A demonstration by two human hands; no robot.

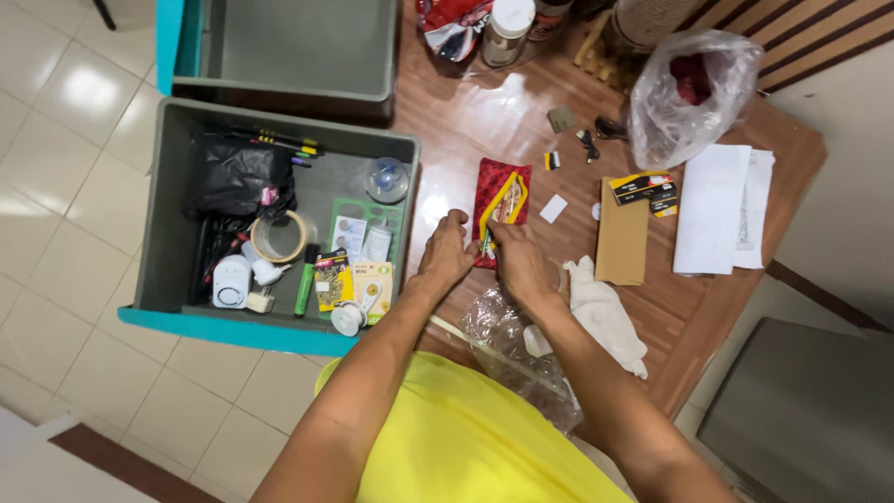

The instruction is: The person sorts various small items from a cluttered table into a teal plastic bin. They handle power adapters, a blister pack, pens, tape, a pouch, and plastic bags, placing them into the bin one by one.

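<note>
A red pouch (500, 207) with a yellow zipper lies on the wooden tabletop (466, 121), near its left edge, and its lower end is between the two hands. The right hand (523, 265) has its fingers curled and pinches the lower end of the pouch at the zipper. The left hand (447, 253) rests just beside it with the fingers bent onto the pouch's lower left corner; whether it grips the cloth I cannot tell.

Under the right wrist there is a clear plastic bag (507, 340), and a white cloth (603, 312) lies just to its right. Further right stand a brown envelope (622, 237) and white papers (722, 210). A bigger clear bag (684, 93) with something dark red inside sits at the far side.

To the left of the tabletop an open grey drawer (163, 233) with a turquoise front holds a tape roll (278, 237), a green marker (305, 279), a black bag (233, 177) and small packets.
</note>
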